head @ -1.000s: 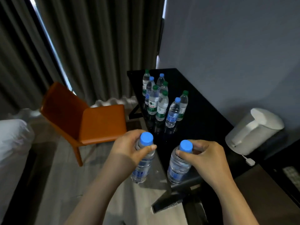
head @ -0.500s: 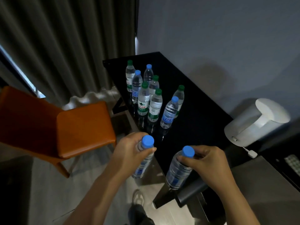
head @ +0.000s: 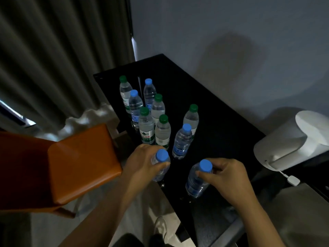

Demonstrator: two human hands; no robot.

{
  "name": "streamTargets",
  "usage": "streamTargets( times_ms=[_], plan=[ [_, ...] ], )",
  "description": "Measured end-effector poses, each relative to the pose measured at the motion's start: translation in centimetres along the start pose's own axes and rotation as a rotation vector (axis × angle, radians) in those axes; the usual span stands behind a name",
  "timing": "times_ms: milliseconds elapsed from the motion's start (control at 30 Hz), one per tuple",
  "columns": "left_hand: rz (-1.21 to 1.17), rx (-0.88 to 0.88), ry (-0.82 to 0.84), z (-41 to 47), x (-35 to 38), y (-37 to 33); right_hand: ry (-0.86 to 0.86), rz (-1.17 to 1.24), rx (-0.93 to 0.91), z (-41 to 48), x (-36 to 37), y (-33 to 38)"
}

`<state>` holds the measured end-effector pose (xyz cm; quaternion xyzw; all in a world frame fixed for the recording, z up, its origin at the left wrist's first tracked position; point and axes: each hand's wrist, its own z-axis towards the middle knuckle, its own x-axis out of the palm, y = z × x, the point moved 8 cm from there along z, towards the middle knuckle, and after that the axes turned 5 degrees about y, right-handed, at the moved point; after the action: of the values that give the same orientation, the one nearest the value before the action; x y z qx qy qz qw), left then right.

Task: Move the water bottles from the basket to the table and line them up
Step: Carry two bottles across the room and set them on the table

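Note:
My left hand grips a blue-capped water bottle by its neck, upright over the black table's near left edge. My right hand grips a second blue-capped bottle near its cap, upright over the table's near end. Whether either bottle touches the tabletop is unclear. Several bottles with green and blue caps stand grouped in two rough rows further back on the table. The basket is out of view.
An orange chair stands close to the table's left side. A white kettle sits on the right, its cord plug beside it. Grey curtains hang at the left, a wall behind the table.
Both hands have carried their bottles forward, from beside the table's near end to over the tabletop, closer to the standing group. The view has moved in towards the table.

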<state>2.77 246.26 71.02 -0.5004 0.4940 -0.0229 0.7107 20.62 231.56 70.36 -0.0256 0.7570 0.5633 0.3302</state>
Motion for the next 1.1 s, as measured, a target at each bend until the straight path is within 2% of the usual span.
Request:
streamTargets(
  times_ms=[133,633,1100],
  plan=[
    [-0.027,-0.032,0.038,2.2,1.2,1.2,-0.045,0.016,0.022,1.3,-0.6,-1.2],
    [0.009,0.078,0.172,7.0,3.0,3.6,-0.234,0.014,0.087,2.4,-0.5,-1.8],
    [-0.031,0.154,0.173,8.3,2.6,3.0,-0.245,0.013,0.062,4.0,2.5,-0.4]
  ],
)
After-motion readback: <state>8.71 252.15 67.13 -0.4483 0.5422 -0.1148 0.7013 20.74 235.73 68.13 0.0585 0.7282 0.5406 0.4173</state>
